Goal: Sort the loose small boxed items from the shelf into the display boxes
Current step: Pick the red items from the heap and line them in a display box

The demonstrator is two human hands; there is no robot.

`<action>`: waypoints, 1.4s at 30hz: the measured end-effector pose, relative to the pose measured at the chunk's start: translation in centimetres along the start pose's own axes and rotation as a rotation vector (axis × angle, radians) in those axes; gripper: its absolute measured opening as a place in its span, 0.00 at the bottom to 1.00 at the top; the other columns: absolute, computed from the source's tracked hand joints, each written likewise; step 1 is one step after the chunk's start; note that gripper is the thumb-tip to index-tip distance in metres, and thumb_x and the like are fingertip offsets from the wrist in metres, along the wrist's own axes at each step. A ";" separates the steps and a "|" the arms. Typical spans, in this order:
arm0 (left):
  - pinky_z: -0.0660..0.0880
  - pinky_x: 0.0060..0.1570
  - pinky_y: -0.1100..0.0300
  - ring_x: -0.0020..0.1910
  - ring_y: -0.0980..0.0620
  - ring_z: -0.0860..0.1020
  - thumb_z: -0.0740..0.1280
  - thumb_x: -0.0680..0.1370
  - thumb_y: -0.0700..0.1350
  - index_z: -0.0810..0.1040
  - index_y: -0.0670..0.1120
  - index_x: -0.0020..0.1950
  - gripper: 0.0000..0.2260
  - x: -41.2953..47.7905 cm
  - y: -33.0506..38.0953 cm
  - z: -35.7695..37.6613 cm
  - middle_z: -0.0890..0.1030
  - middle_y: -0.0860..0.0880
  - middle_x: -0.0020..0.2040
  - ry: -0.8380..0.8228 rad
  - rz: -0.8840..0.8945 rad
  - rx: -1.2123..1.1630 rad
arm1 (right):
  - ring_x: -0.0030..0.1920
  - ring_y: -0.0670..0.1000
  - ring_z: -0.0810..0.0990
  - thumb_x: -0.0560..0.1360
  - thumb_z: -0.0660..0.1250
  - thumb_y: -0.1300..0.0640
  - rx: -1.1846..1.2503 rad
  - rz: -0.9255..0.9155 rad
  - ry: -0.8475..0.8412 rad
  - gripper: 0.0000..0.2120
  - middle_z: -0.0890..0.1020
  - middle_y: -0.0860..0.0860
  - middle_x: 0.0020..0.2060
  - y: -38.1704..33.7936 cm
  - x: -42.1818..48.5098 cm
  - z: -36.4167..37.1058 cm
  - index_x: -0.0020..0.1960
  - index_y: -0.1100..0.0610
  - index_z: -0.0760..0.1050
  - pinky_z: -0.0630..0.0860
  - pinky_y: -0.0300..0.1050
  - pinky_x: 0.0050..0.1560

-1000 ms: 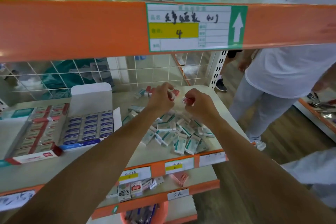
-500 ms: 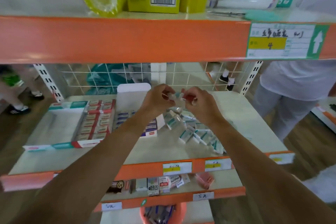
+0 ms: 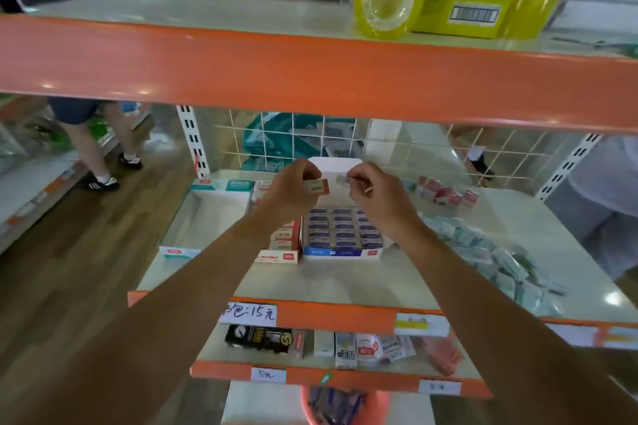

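My left hand (image 3: 293, 188) pinches a small red-and-white box (image 3: 316, 186) above the display boxes. My right hand (image 3: 373, 195) pinches another small item (image 3: 342, 179), blurred and greyish, right beside it. Below them stand a blue display box (image 3: 341, 252) full of blue-labelled boxes, a red display box (image 3: 278, 255) with red-and-white boxes, and a teal-edged display box (image 3: 179, 252) whose inside looks bare. A pile of loose teal-and-white boxes (image 3: 497, 255) lies on the shelf at the right. A few loose red boxes (image 3: 445, 193) sit at the back right.
An orange shelf beam (image 3: 310, 76) crosses overhead, with yellow tape rolls and a yellow box on it. A wire grid (image 3: 310, 138) backs the shelf. Lower shelves hold more small goods. People stand at the left (image 3: 89, 148) and at the right edge (image 3: 600, 203).
The view has swung left, so the display boxes are now under my hands and the loose pile lies far right. Both hands moved from the pile to over the display boxes, still pinching small boxes.
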State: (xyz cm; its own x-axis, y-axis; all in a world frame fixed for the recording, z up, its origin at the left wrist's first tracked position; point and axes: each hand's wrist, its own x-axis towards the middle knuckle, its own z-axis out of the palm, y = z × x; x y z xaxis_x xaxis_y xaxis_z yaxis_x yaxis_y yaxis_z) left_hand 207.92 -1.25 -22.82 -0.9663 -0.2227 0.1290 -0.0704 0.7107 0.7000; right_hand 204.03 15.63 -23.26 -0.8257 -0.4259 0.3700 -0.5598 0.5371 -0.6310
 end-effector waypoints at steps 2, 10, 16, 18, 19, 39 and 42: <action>0.70 0.37 0.68 0.42 0.55 0.74 0.72 0.72 0.37 0.72 0.51 0.49 0.13 -0.2 -0.8 -0.9 0.75 0.54 0.43 0.003 0.007 0.028 | 0.46 0.51 0.80 0.79 0.64 0.60 0.002 0.000 -0.013 0.07 0.82 0.53 0.47 -0.8 0.3 0.9 0.55 0.59 0.76 0.76 0.41 0.45; 0.73 0.41 0.64 0.45 0.52 0.77 0.72 0.73 0.39 0.72 0.50 0.49 0.11 -1.0 -3.9 -4.6 0.77 0.53 0.45 -0.079 0.036 0.040 | 0.42 0.49 0.82 0.81 0.61 0.58 0.077 0.057 -0.050 0.09 0.80 0.51 0.46 -3.6 1.3 4.4 0.58 0.58 0.75 0.80 0.43 0.44; 0.74 0.38 0.65 0.45 0.51 0.78 0.72 0.74 0.41 0.74 0.50 0.49 0.09 -0.6 -5.7 -6.0 0.79 0.51 0.48 -0.103 0.034 0.064 | 0.52 0.50 0.80 0.80 0.63 0.60 0.107 0.165 -0.154 0.11 0.79 0.52 0.56 -4.2 2.1 6.2 0.61 0.57 0.77 0.80 0.41 0.50; 0.72 0.36 0.67 0.46 0.51 0.77 0.72 0.74 0.40 0.76 0.47 0.51 0.09 -0.7 -6.1 -6.4 0.76 0.52 0.48 -0.105 0.031 0.062 | 0.54 0.50 0.79 0.78 0.66 0.60 0.049 0.168 -0.191 0.14 0.79 0.51 0.58 -4.4 2.1 6.6 0.63 0.56 0.75 0.77 0.36 0.47; 0.72 0.35 0.67 0.46 0.51 0.76 0.71 0.74 0.40 0.76 0.46 0.52 0.09 -0.7 -6.4 -6.5 0.75 0.52 0.48 -0.109 0.030 0.068 | 0.55 0.51 0.79 0.77 0.67 0.60 0.020 0.163 -0.188 0.16 0.78 0.51 0.58 -4.5 2.2 6.9 0.64 0.56 0.75 0.76 0.36 0.48; 0.77 0.51 0.56 0.54 0.49 0.75 0.70 0.75 0.42 0.79 0.53 0.62 0.16 -0.2 -8.2 -5.6 0.78 0.50 0.55 -0.162 0.135 0.384 | 0.46 0.51 0.77 0.71 0.73 0.48 -0.432 0.065 -0.270 0.09 0.77 0.52 0.53 -5.1 2.1 8.5 0.48 0.50 0.77 0.78 0.43 0.46; 0.76 0.52 0.56 0.55 0.49 0.74 0.70 0.76 0.45 0.78 0.53 0.63 0.16 -0.2 -8.2 -5.5 0.77 0.50 0.56 -0.167 0.134 0.394 | 0.46 0.50 0.76 0.72 0.72 0.49 -0.487 0.058 -0.270 0.10 0.76 0.53 0.53 -5.4 2.3 8.5 0.50 0.51 0.78 0.77 0.43 0.48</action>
State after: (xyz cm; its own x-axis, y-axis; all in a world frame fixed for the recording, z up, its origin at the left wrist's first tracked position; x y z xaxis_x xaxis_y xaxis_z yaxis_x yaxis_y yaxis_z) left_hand 210.04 -10.73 -24.73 -0.9978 -0.0232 0.0626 0.0009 0.9331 0.3596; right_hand 205.73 5.58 -24.83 -0.8448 -0.5224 0.1162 -0.5344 0.8123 -0.2337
